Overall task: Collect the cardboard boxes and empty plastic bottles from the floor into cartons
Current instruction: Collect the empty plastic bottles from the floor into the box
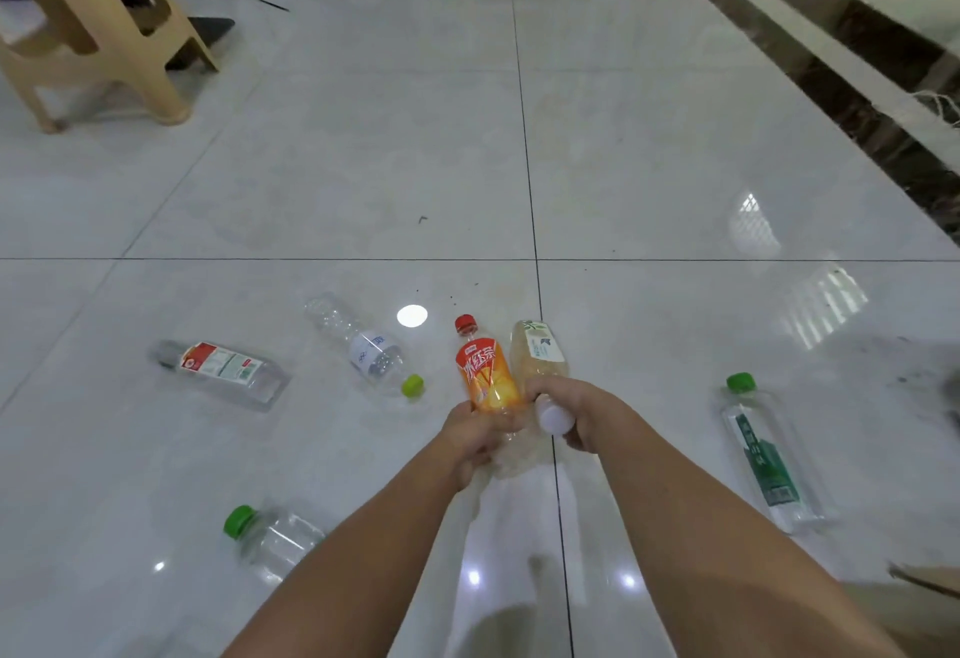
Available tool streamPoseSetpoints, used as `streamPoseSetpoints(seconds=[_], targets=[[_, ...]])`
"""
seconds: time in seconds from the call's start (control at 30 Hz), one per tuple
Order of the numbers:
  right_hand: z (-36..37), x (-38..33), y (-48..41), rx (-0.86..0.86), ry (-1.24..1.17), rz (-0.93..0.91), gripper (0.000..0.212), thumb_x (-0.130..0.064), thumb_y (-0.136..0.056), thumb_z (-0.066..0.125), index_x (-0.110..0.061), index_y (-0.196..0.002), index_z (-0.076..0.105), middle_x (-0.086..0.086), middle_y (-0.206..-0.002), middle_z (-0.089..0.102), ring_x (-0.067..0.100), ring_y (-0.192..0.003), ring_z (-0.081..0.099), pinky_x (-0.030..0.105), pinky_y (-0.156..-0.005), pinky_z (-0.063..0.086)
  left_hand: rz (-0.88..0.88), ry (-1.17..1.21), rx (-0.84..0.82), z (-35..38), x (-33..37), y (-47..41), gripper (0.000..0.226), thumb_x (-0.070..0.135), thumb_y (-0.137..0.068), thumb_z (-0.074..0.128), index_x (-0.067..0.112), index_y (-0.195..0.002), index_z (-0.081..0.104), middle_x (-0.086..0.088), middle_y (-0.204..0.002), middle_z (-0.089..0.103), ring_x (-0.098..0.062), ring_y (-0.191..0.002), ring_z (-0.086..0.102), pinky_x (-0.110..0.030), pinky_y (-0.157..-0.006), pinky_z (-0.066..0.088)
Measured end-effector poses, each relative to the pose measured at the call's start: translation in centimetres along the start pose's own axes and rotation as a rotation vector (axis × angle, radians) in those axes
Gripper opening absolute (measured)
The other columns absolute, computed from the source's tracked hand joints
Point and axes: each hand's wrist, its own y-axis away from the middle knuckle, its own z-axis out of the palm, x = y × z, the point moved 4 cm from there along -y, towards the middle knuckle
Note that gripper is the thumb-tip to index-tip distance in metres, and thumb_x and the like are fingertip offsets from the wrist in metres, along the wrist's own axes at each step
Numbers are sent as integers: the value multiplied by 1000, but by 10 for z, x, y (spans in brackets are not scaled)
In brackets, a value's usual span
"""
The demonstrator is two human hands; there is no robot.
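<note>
Two outstretched arms, each hand [470, 436] [576, 413] bottle-gripping.

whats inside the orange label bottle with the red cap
Nothing shows inside the orange label bottle: its clear base looks empty. The label covers the middle, and the left hand hides part of the base.

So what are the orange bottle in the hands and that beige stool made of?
The orange bottle looks like thin clear plastic: see-through below a glossy printed label, red screw cap. The stool seems moulded plastic, matte beige, one smooth piece with cut-outs.
</note>
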Motion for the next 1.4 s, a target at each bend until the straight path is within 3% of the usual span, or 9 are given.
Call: streamPoseSetpoints(seconds=[0.3, 0.47, 0.63, 0.8, 0.9, 1.03, 1.13, 1.23, 1.4], targets=[[-22, -31, 79, 102, -302, -196, 11, -8, -87, 52, -13, -78, 47, 0, -66, 44, 9, -55, 39, 11, -28, 29, 207, 5, -101, 26, 68, 62, 28, 19, -81, 68, 27, -104, 55, -4, -100, 61, -19, -91, 56, -35, -81, 47], [-47, -23, 121, 237, -437, -227, 56, -18, -64, 66, -8, -118, 57, 5, -93, 58, 16, -71, 51, 24, -52, 34, 312, 21, -196, 72, 78, 103, 37, 20, -83, 66, 31, -116, 53, -2, -106, 61, -19, -97, 57, -35, -81, 49], [-86, 14, 177, 433, -589, -178, 58, -22, -69, 64, -11, -124, 50, 6, -99, 53, 17, -70, 48, 23, -52, 31, 333, -63, -347, 131, 68, 138, 36, 22, -88, 59, 27, -123, 54, -8, -104, 62, -21, -91, 57, -33, -76, 49], [-136, 70, 237, 697, -859, -208, 59, -20, -57, 66, -8, -113, 52, 9, -109, 63, 25, -94, 62, 31, -76, 51, 315, -188, -569, 208, 49, 183, 34, 25, -89, 56, 13, -121, 58, -14, -105, 65, -23, -84, 59, -32, -74, 48], [-161, 119, 280, 869, -956, -244, 52, -21, -63, 69, -10, -111, 54, 7, -108, 64, 25, -95, 63, 32, -81, 54, 310, -270, -713, 255, 28, 212, 38, 25, -88, 57, 8, -122, 60, -9, -85, 62, -17, -66, 54, -28, -65, 47], [-178, 184, 317, 1026, -1149, -256, 50, -20, -70, 72, -6, -115, 57, 10, -106, 66, 24, -84, 63, 26, -57, 50, 295, -419, -890, 306, -16, 253, 22, 22, -89, 56, 14, -107, 64, -1, -67, 69, -11, -55, 64, -20, -52, 51], [-183, 235, 328, 1140, -1217, -174, 57, -27, -68, 75, -3, -117, 59, 12, -109, 68, 28, -93, 66, 38, -79, 57, 373, -659, -990, 330, -55, 264, 51, 37, -82, 65, 21, -130, 57, 1, -100, 73, -13, -85, 70, -29, -78, 56], [-178, 280, 326, 1167, -1265, -61, 59, -31, -71, 75, -3, -121, 56, 12, -112, 65, 30, -98, 64, 41, -88, 54, 474, -889, -994, 346, -88, 266, 80, 44, -79, 68, 21, -148, 34, -4, -139, 52, -20, -124, 52, -40, -110, 37], [-162, 312, 295, 1037, -1110, 64, 57, -34, -87, 60, -8, -135, 45, 16, -129, 52, 25, -99, 55, 34, -82, 48, 1049, -1518, -745, 349, -101, 256, 76, 49, -97, 40, 21, -154, -2, -13, -158, 16, -31, -144, 13, -42, -115, 15]])
